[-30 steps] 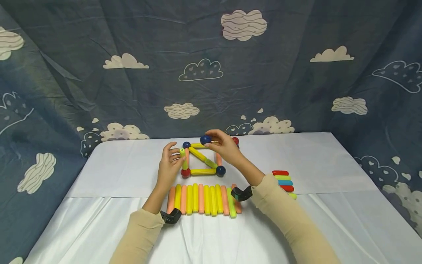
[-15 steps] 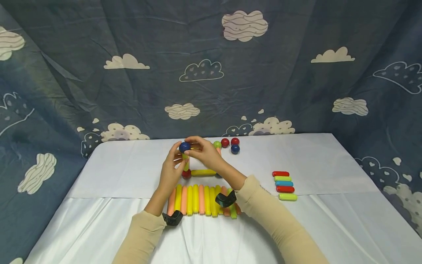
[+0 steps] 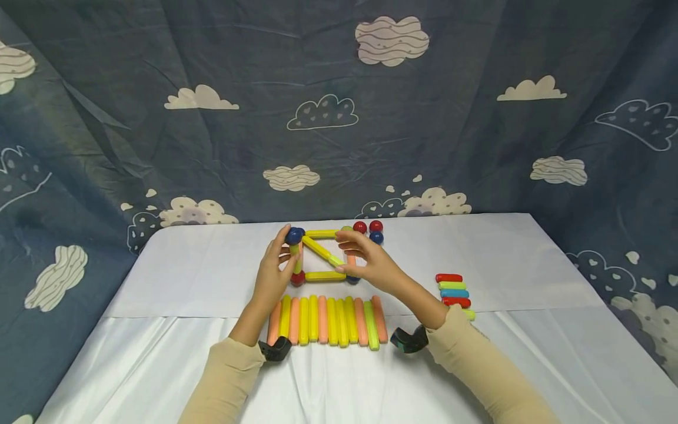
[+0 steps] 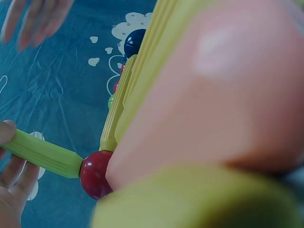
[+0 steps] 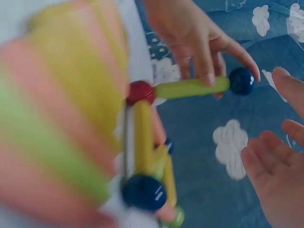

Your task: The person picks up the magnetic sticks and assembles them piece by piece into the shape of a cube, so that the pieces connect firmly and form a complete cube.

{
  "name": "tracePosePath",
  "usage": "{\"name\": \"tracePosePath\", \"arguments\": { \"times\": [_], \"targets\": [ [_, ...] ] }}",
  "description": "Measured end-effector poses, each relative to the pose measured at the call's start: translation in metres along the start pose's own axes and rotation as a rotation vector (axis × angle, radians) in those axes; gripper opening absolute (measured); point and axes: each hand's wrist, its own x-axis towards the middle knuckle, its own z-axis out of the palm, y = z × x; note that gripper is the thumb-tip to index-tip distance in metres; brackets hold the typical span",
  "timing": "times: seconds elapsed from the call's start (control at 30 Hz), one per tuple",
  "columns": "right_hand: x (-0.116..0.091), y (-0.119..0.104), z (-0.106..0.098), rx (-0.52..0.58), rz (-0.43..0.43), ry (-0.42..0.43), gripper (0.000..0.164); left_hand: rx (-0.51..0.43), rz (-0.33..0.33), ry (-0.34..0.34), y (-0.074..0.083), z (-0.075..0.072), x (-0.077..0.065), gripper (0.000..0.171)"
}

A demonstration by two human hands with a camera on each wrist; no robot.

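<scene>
My left hand pinches a light green rod that stands upright on a red ball. A dark blue ball caps the rod's top end, and the left index fingertip touches it. The red ball forms the near-left corner of a flat square of yellow rods and orange rods, with balls at its corners. A diagonal of yellow and green rod crosses it. My right hand holds nothing, fingers spread and loosely bent, over the square's right side, partly hiding the near-right blue ball.
A row of orange, yellow and green rods lies in front of the square. Loose red balls and a blue ball sit at the back. Short coloured rods are stacked side by side at the right.
My right hand brought the blue ball leftward onto the upright green rod, let go of it and drew back to the right. My left hand stayed at the rod.
</scene>
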Motion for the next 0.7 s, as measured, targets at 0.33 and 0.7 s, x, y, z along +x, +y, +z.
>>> {"name": "tracePosePath", "arguments": {
  "times": [0.33, 0.7],
  "targets": [
    [-0.075, 0.027, -0.017, -0.100, 0.214, -0.138, 0.077, -0.042, -0.007, 0.038, 0.005, -0.002, 0.005, 0.057],
    [-0.094, 0.040, -0.013, -0.377, 0.400, -0.259, 0.090, -0.121, 0.002, 0.105, 0.010, 0.000, 0.011, 0.041]
  ]
}}
